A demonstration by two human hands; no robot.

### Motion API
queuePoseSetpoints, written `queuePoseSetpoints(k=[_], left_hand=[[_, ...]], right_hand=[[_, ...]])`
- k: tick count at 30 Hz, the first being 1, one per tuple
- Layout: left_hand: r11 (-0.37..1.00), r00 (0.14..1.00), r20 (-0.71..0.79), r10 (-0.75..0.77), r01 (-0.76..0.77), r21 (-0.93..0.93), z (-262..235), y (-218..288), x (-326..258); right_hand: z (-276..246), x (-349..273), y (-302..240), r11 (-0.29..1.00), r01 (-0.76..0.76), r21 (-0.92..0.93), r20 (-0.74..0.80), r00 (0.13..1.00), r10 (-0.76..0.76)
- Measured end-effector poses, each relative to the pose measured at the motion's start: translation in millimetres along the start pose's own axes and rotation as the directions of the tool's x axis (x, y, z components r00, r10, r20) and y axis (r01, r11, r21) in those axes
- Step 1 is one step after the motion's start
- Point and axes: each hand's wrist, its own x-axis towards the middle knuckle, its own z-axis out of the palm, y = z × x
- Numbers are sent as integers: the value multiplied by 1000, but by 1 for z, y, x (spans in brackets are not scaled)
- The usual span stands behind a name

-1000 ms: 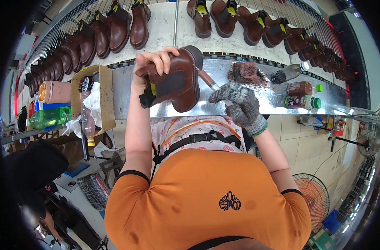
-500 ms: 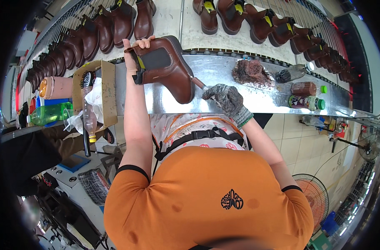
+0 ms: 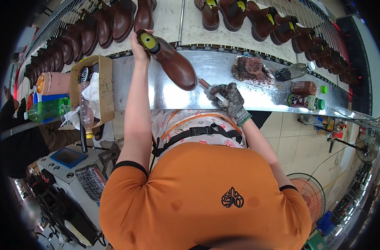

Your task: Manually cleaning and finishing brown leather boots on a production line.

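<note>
My left hand (image 3: 141, 48) is closed on the upper part of a brown leather ankle boot (image 3: 176, 68). The boot tilts over the metal bench, its toe towards me and its opening showing a yellow-green lining. My right hand (image 3: 231, 99), in a dirty grey knit glove, grips a slim brush (image 3: 204, 83) with a brown-stained tip and pale handle. That tip points at the boot's toe, just to its right; I cannot tell whether they touch. The gloved fingers partly cover the handle.
Rows of brown boots (image 3: 89, 34) line the rack behind the metal bench (image 3: 131, 83). A brown-stained lump on foil (image 3: 252, 70) and several bottles (image 3: 303, 88) lie at right. A cardboard box (image 3: 108, 85) holding a hairbrush (image 3: 85, 75) stands left, by a green bottle (image 3: 48, 109).
My left hand has turned the boot from side-on, so its opening and upper now face up. The brush in my right hand has shifted slightly right, off the sole edge.
</note>
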Motion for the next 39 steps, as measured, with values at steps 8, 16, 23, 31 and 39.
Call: queuePoseSetpoints(k=[8,16,23,31,39], left_hand=[[407,975,180,128,-217,887,-8,20,-8],[193,924,283,256,-336,922,-2,35,-42],[112,933,241,266,-279,954,3,47,-104],[296,998,-3,57,-14,955,36,45,-185],[662,827,-217,-518,549,509,49,35,-236]], right_hand=[[20,-21,-2,980,190,-65,-172,965,-199],[29,-40,-31,908,293,-300,-171,920,-353],[31,-34,-36,650,199,-733,-194,855,-480],[50,-25,-47,268,351,-897,98,749,-655],[71,-33,-58,177,442,-880,299,802,-517]])
